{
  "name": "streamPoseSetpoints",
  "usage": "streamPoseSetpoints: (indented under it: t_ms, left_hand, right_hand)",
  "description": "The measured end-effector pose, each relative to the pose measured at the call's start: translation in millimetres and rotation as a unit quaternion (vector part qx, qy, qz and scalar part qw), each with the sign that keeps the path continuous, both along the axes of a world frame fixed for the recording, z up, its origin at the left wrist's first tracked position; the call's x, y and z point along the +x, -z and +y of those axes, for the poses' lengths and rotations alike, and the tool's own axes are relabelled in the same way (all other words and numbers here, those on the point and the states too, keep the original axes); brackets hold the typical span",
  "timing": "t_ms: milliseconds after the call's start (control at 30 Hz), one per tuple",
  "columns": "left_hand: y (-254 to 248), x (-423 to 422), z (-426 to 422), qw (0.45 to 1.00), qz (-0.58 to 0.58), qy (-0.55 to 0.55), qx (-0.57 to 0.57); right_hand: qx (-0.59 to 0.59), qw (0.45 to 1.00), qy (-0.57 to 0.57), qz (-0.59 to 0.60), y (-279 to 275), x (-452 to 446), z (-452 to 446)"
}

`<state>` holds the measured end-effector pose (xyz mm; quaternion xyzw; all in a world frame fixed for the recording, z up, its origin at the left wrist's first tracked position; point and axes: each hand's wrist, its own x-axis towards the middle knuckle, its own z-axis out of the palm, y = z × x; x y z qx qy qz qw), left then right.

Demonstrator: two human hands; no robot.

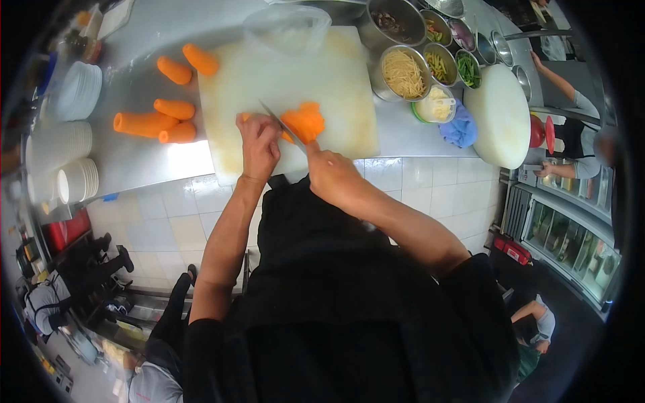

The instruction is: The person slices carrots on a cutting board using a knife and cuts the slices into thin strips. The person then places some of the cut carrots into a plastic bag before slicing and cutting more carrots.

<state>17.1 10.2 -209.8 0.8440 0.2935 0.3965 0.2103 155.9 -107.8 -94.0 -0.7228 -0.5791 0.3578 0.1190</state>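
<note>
A knife (286, 127) is gripped in my right hand (333, 176), its blade angled up and left over the cutting board (275, 80). Curled fingers of my left hand (260, 144) press on an orange carrot piece (246, 116), mostly hidden beneath them, just left of the blade. Thin orange carrot slices (306, 121) lie in an overlapping pile right of the blade. Several peeled carrots rest left of the board, among them a long one (142, 123); another carrot (201, 60) lies across the board's upper left edge. A clear plastic bag (287, 30) sits at the board's far edge.
Metal containers with cut food, one with pale strips (403, 72), stand right of the board. Beyond them are a blue cloth (459, 126) and a round white board (497, 115). Stacked white dishes (79, 91) stand at the left. Other people are at both sides.
</note>
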Motion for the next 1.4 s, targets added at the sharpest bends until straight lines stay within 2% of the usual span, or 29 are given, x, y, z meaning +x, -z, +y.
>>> streamPoseSetpoints:
  t_ms: [67,167,400,633,667,733,800,900,1033,1200,1267,1400]
  left_hand:
    - [-1,-1,3,1.000,0.007,0.005,-0.004]
    - [-1,-4,6,1.000,0.008,0.015,-0.007]
    - [-3,-3,5,1.000,0.012,0.004,0.000]
    - [-3,-2,5,1.000,-0.007,0.001,0.012]
    - [-4,-2,6,1.000,-0.012,0.003,0.009]
    - [-6,-3,6,1.000,-0.015,0.006,0.003]
    - [-9,-3,7,1.000,-0.012,0.015,-0.006]
    - [-7,-3,9,1.000,-0.021,0.011,-0.004]
    - [-4,-4,9,1.000,-0.021,0.010,0.003]
    - [-2,-3,8,1.000,-0.003,-0.006,0.015]
    - [-1,-4,8,1.000,-0.011,-0.002,0.013]
    - [-2,-4,9,1.000,-0.018,-0.004,0.024]
  right_hand:
    - [-0.001,1.000,0.005,-0.018,27,-7,2]
    - [0.006,0.999,0.011,-0.039,32,-7,3]
    - [-0.017,1.000,-0.006,-0.024,-29,11,1]
    - [-0.066,0.997,-0.025,-0.017,-42,9,-2]
    - [-0.069,0.997,-0.027,-0.016,-36,8,0]
    - [0.008,1.000,-0.019,-0.006,-10,4,2]
    - [0.002,1.000,-0.009,-0.018,20,-5,6]
    - [0.011,0.999,0.005,-0.037,28,-5,10]
    - [0.009,0.999,-0.005,-0.051,13,3,9]
    - [-0.037,0.998,-0.020,-0.036,-36,8,2]
    - [-0.061,0.997,-0.027,-0.033,-39,8,1]
    - [-0.035,0.999,-0.026,-0.012,-29,6,5]
